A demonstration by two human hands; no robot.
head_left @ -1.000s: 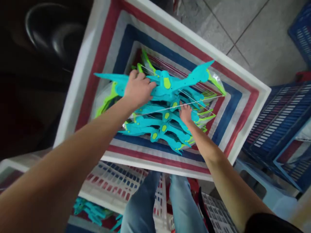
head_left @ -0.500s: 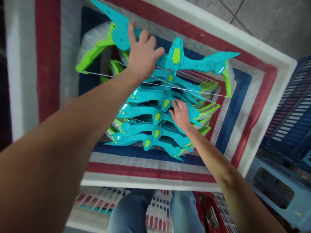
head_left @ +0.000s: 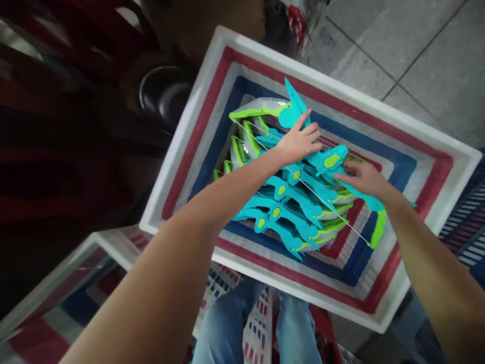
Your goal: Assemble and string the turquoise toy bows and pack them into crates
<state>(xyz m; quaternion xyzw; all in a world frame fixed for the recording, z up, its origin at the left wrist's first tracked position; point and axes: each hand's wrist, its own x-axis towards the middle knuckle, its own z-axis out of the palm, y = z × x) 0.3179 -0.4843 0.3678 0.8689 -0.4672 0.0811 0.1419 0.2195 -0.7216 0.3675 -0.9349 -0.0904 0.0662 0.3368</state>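
My left hand (head_left: 299,142) is closed over the left part of a blue and lime-green toy bow (head_left: 331,161), its index finger lying along the body. My right hand (head_left: 364,178) grips the same bow just right of its middle, thumb and fingers around the limb. A white string runs slantwise from its left tip to its right tip. Beneath it, several matching toy bows (head_left: 280,191) lie nested in a row, their limbs partly wrapped in clear plastic. My left hand and forearm hide some of them.
The bows lie in a white crate (head_left: 180,146) lined with red, white and blue striped sheeting. Another lined crate (head_left: 109,247) stands at lower left. A dark round bowl-like thing (head_left: 164,98) is at upper left. Tiled floor (head_left: 364,76) shows behind, a blue basket (head_left: 464,237) at right.
My right hand has moved from the nested bows up onto the top bow. That bow now slants down to the right. The view has swung left and shows more of the surroundings.
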